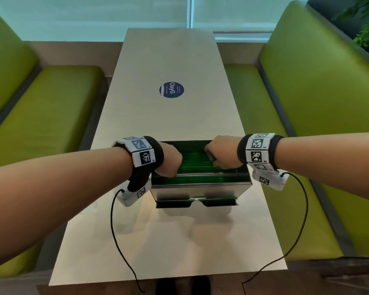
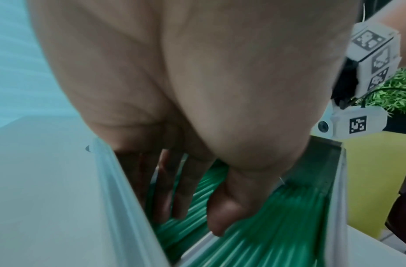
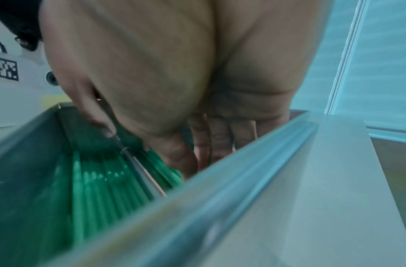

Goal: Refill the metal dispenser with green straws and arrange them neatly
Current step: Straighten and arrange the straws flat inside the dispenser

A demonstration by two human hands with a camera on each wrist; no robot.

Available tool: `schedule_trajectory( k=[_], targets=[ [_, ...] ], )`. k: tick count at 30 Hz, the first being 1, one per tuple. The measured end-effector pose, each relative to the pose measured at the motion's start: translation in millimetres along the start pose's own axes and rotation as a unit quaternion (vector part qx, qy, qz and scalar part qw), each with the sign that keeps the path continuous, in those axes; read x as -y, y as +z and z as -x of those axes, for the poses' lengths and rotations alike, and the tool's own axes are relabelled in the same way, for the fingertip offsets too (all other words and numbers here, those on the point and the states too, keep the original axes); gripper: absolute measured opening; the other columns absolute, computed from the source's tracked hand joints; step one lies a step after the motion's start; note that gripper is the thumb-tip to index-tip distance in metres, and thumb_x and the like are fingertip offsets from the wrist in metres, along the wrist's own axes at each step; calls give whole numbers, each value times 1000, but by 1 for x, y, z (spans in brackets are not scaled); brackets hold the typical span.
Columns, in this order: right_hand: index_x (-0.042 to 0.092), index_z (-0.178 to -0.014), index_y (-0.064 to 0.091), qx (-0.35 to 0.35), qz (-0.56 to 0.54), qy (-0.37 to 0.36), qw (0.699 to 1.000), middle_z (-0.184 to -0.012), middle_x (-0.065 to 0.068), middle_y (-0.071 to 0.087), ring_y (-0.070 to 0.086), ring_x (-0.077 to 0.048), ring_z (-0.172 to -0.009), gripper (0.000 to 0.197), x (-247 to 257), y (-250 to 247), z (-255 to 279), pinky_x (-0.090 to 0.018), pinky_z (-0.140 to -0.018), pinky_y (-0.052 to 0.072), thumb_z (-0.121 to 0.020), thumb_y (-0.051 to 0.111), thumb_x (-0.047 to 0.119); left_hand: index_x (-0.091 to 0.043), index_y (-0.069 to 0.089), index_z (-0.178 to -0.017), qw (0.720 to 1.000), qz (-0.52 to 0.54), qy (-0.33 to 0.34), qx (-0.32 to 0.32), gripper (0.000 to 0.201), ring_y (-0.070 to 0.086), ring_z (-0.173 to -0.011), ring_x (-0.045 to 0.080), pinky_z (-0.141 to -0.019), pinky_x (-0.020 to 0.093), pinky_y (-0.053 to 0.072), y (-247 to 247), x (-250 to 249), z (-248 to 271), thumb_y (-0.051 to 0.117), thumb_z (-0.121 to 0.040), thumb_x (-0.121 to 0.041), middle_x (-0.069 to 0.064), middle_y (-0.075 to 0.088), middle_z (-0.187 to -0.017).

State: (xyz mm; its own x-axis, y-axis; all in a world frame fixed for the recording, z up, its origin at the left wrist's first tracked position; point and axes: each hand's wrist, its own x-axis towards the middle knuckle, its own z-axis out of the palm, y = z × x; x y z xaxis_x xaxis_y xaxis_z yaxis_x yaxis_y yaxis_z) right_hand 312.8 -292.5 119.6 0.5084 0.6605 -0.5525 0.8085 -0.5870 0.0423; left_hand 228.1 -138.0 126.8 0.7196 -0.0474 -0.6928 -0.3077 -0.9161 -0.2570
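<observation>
The metal dispenser [image 1: 200, 189] stands open-topped on the table, filled with green straws [image 1: 195, 158]. My left hand [image 1: 168, 160] reaches into its left end and my right hand [image 1: 218, 154] into its right end. In the left wrist view the left hand [image 2: 195, 222] has its fingers [image 2: 174, 189] down along the far wall and its thumb on the straws [image 2: 277, 216], with a bundle pinched between them. The right hand [image 3: 197, 162] does the same at the other end of the straws [image 3: 99, 189]; its fingertips are hidden behind the rim. A metal bar [image 1: 200, 173] crosses the box.
The dispenser sits near the front of a long pale table [image 1: 168, 60] with a round blue sticker [image 1: 171, 89]. Green benches [image 1: 51, 116] [image 1: 307, 103] flank both sides. A straw tray [image 1: 196, 202] juts from the dispenser's front. Wrist cables hang over the near table edge.
</observation>
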Motion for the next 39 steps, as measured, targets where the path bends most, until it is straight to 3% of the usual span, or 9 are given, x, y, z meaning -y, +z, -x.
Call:
schedule_trajectory(
  k=[3, 5, 10, 16, 21, 27, 32, 37, 39],
  targets=[
    [12, -117, 63, 28, 9, -3, 1000, -113, -6, 67, 64, -25, -101, 25, 3, 0, 1, -31, -84, 51, -95, 59, 23, -4, 54, -136, 1000, -20, 17, -14, 46, 56, -119, 28, -89, 34, 44, 6, 1, -7, 44, -104, -36, 14, 57, -134],
    [11, -118, 64, 50, 29, -13, 998, -115, -6, 67, 64, -25, -104, 26, 7, 1, 0, -31, -84, 49, -97, 57, 24, -4, 52, -138, 1000, -21, 18, 0, 46, 55, -123, 28, -85, 32, 40, 6, -2, -7, 42, -105, -34, 13, 54, -139],
    [10, -107, 68, 24, 19, -10, 999, -102, -7, 70, 66, -26, -94, 22, 4, 0, -1, -34, -83, 54, -95, 57, 25, -5, 49, -140, 997, 32, 21, -70, 45, 53, -121, 26, -80, 28, 36, 5, -4, -3, 43, -104, -31, 12, 52, -137],
    [15, -111, 71, 71, -1, -31, 997, -106, -2, 71, 59, -17, -89, 27, 2, 4, -3, -31, -86, 50, -94, 63, 34, -4, 63, -125, 999, 18, 40, 6, 37, 61, -112, 29, -82, 31, 41, 14, -3, -9, 44, -103, -28, 12, 64, -123],
    [14, -114, 69, 68, 8, -37, 997, -110, -3, 70, 58, -18, -92, 28, 2, 6, -3, -30, -86, 48, -96, 60, 34, -4, 64, -122, 999, 14, 50, -1, 37, 62, -107, 28, -79, 31, 41, 13, -3, -8, 44, -104, -29, 11, 66, -118],
    [17, -114, 71, 111, 45, -82, 989, -110, -1, 71, 61, -18, -92, 25, 8, 9, -2, -28, -82, 49, -95, 62, 30, -3, 65, -117, 998, -14, 57, 32, 31, 52, -87, 25, -75, 31, 38, 11, -10, -10, 43, -103, -20, 6, 56, -97],
    [20, -117, 70, 140, 72, -98, 983, -115, 1, 69, 57, -16, -92, 24, 11, 11, -3, -26, -81, 46, -97, 56, 22, -5, 60, -132, 987, -90, 113, 72, 34, 58, -120, 29, -85, 32, 42, 15, 0, -13, 46, -104, -19, 10, 61, -129],
    [19, -118, 68, 101, 34, -73, 992, -113, 1, 69, 61, -19, -100, 28, 10, -1, 8, -26, -81, 46, -96, 61, 33, -13, 66, -115, 996, 57, 72, -11, 28, 61, -98, 25, -76, 31, 42, 0, 1, 12, 44, -102, -25, 3, 67, -110],
    [20, -115, 67, 51, -9, -59, 997, -105, 3, 68, 60, -17, -93, 27, 10, -14, 17, -26, -78, 43, -96, 60, 37, -20, 64, -107, 982, 139, 81, -100, 20, 59, -89, 19, -79, 34, 48, -3, 14, 34, 48, -99, -29, -2, 66, -102]
  ],
)
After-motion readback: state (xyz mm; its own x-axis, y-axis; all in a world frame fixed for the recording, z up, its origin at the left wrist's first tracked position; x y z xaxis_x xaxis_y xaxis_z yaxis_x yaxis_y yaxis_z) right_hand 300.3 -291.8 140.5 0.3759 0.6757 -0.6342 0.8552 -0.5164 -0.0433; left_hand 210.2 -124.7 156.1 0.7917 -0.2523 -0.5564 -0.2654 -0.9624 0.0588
